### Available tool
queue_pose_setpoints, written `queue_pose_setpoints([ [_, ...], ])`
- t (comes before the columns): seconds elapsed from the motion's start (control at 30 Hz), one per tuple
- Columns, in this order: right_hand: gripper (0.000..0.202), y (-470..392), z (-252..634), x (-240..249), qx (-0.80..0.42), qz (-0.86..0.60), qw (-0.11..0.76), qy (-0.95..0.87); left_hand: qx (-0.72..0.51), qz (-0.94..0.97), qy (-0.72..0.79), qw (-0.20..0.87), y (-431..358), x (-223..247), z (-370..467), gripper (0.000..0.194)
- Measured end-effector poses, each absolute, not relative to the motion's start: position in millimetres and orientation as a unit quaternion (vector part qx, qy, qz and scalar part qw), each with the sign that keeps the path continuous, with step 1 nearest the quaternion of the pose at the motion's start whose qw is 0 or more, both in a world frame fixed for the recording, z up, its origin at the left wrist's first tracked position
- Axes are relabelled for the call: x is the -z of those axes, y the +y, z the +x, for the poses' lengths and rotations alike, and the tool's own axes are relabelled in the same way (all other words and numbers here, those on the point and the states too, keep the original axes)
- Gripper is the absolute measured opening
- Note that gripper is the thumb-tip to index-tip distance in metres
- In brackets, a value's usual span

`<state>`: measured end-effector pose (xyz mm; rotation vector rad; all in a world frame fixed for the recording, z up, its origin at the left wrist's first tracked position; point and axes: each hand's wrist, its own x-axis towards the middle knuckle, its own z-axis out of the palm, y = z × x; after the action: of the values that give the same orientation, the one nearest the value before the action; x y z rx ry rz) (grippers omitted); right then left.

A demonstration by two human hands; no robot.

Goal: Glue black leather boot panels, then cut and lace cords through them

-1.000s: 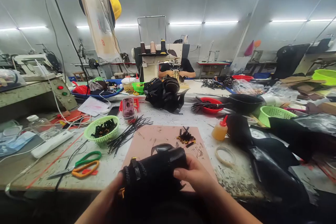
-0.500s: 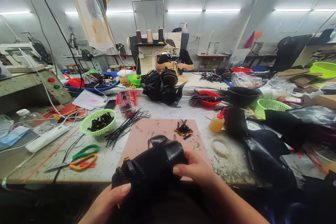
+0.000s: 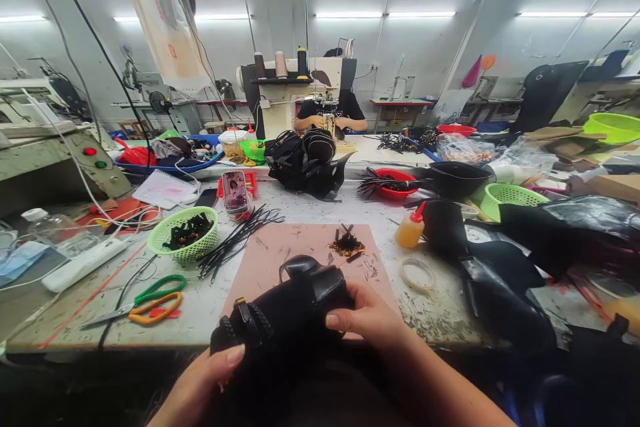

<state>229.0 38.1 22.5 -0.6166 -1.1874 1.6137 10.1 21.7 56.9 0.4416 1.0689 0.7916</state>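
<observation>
A black leather piece (image 3: pixel 290 307) with braided cords, a small buckle and a strap loop lies between my hands at the table's near edge. My left hand (image 3: pixel 213 373) grips its left end, thumb on top, fingers hidden beneath. Around the right end my right hand (image 3: pixel 367 313) is closed, thumb on the near side. Under and behind the piece lies a pink mat (image 3: pixel 270 247), and a small pile of black tabs with gold metal parts (image 3: pixel 347 242) rests on it.
Left are green-and-orange scissors (image 3: pixel 145 303), a green basket (image 3: pixel 185 250) of black pieces and black cords (image 3: pixel 240 233). Right are a glue bottle (image 3: pixel 410 230), a tape roll (image 3: pixel 418 275) and black leather (image 3: pixel 500 300). A person (image 3: pixel 350 110) sits at a sewing machine opposite.
The view has shifted slightly, so the table's contents appear a little further left. Both hands keep their hold on the black piece, with hardly any movement.
</observation>
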Motion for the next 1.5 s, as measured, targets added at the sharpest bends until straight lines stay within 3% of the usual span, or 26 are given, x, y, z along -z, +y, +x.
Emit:
queue_pose_setpoints([
  [0.43, 0.023, 39.0, 223.7, -30.5, -0.681, -0.27, 0.503, -0.458, -0.361, 0.153, 0.457, 0.798, 19.5, -61.2, 14.4, 0.026],
  [0.53, 0.031, 41.0, 224.6, -30.9, -0.643, -0.314, 0.514, -0.473, -0.397, 0.147, 0.464, 0.778, 18.0, -62.2, 16.6, 0.024],
  [0.7, 0.03, 38.7, 225.9, -27.8, -0.537, -0.402, 0.547, -0.501, -0.453, 0.071, 0.511, 0.727, 15.5, -65.2, 29.4, 0.035],
  [1.0, 0.019, 23.1, 210.1, -26.6, -0.586, -0.34, 0.638, -0.366, -0.508, 0.168, 0.547, 0.644, 11.6, -59.9, 29.2, 0.041],
  [1.2, 0.021, 30.1, 213.2, -23.6, -0.582, -0.359, 0.602, -0.412, -0.53, 0.174, 0.53, 0.639, 10.1, -51.7, 21.7, 0.045],
  [1.27, 0.023, 35.3, 215.5, -20.3, -0.514, -0.415, 0.603, -0.447, -0.527, 0.178, 0.515, 0.652, 12.0, -51.9, 23.9, 0.05],
  [1.4, 0.03, 35.9, 216.1, -20.2, -0.198, -0.511, 0.669, -0.502, -0.514, 0.197, 0.512, 0.66, 13.5, -53.2, 30.9, 0.063],
  [1.5, 0.031, 29.3, 212.7, -27.1, -0.116, -0.495, 0.617, -0.601, -0.512, 0.2, 0.524, 0.651, 11.3, -53.0, 34.7, 0.07],
])
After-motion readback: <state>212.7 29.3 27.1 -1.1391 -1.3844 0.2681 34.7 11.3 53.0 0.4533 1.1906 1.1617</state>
